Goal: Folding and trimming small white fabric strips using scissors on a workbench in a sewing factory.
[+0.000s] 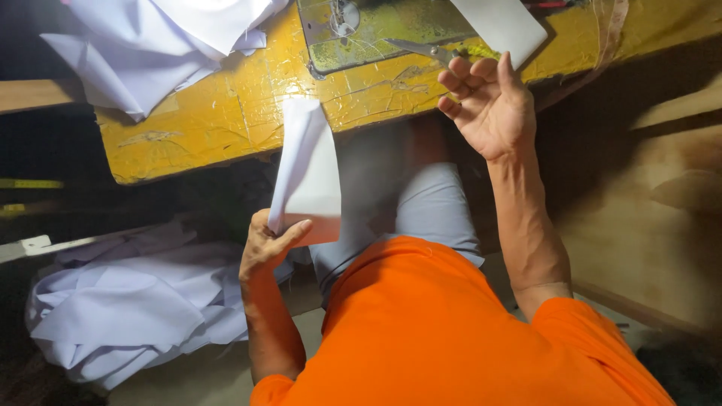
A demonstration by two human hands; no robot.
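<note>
A folded piece of white cloth was held up at the table's near edge.

The left hand (265, 244) pinched the cloth piece (307, 177) by its lower corner; it looked light, soft and floppy, best gripped at an edge. Farther off, the right hand (489, 105) hovered empty, fingers loosely curled, near scissors (425, 50) on the yellow table (226, 113). No containers showed.

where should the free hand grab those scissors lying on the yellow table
Probably by the handle end, coming from the person's right. The scissors lie flat on the yellow table, blades pointing left toward the metal plate, handles nearest the empty right hand. The left hand holds a white fabric piece.
</note>
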